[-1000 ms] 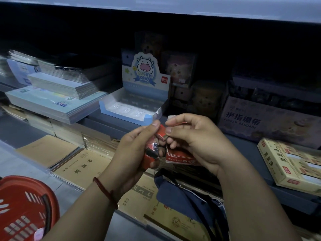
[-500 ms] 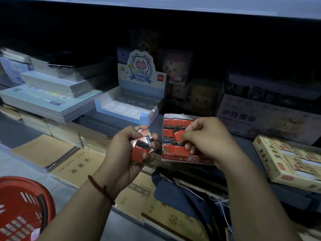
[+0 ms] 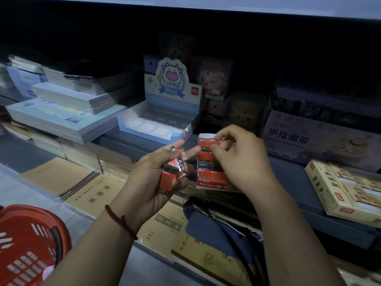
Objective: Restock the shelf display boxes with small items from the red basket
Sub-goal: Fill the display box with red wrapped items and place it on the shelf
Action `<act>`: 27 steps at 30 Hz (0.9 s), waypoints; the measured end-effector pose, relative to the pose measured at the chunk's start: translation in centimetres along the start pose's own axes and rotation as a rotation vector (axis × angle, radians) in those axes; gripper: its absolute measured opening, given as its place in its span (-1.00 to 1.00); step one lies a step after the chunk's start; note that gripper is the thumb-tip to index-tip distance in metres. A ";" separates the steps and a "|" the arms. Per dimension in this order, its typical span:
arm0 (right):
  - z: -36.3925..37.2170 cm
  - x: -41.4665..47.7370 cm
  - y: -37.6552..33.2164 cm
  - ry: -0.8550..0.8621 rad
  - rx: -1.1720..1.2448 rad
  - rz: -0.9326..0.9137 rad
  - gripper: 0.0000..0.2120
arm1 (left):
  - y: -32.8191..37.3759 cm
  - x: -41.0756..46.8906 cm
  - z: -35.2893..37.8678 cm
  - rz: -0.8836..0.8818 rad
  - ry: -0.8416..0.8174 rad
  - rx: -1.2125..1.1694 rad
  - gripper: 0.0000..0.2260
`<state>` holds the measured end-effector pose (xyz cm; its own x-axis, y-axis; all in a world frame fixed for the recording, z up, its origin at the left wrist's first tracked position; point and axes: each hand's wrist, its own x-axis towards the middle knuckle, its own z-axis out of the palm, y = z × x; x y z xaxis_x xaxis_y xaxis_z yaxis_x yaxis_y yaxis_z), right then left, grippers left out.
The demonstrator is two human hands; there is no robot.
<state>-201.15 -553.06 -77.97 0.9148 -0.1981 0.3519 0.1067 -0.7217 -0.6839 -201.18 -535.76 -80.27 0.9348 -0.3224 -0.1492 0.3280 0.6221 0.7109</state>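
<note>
As the right hand (image 3: 241, 159) shifts its pinched eraser (image 3: 218, 143) to twelve o'clock in the box (image 3: 208, 178), the left hand (image 3: 148, 186) grips spares (image 3: 171, 174)

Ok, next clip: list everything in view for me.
red basket: one, red, bottom left.
eraser box: one, red, shelf centre.
loose erasers: several, red and black, in left hand.
single eraser: one, red, pinched at eraser box.
cow display box: one, blue-white, behind.
notebook stacks: several, pale, upper left.
exercise books: several, brown, lower shelf.
bag: one, blue, below hands.
bandage box: one, purple, right.
left hand: holds loose erasers.
right hand: pinches single eraser.
</note>
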 end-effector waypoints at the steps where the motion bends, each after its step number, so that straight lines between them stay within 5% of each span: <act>1: 0.0 -0.1 -0.4 -0.012 0.088 -0.029 -0.93 | 0.1 -0.1 0.0 -0.002 -0.007 0.006 -0.61; 4: -0.1 -0.6 -1.9 -0.150 0.346 -0.058 -0.87 | 0.2 -0.3 -0.1 0.002 -0.037 0.012 -0.64; 10: 0.4 -1.2 -2.6 -0.324 0.268 -0.149 -0.79 | 0.2 -0.3 -0.2 0.054 -0.036 0.136 -0.63; 17: 0.8 -1.1 -2.7 -0.388 0.430 -0.031 -0.89 | 0.2 -0.3 -0.3 0.032 -0.009 0.137 -0.58; 22: 0.5 -0.6 -2.2 -0.269 0.585 0.138 -0.92 | 0.3 -0.5 -0.2 -0.001 -0.046 0.112 -0.61; 27: -0.2 -0.4 -1.5 -0.323 0.773 0.223 -0.79 | 0.2 -0.2 -0.2 0.010 0.010 0.086 -0.71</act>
<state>-201.76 -552.02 -76.91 0.9992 0.0014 0.0392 0.0392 -0.0119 -0.9992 -201.30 -535.44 -80.22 0.9395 -0.3087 -0.1486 0.3061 0.5617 0.7686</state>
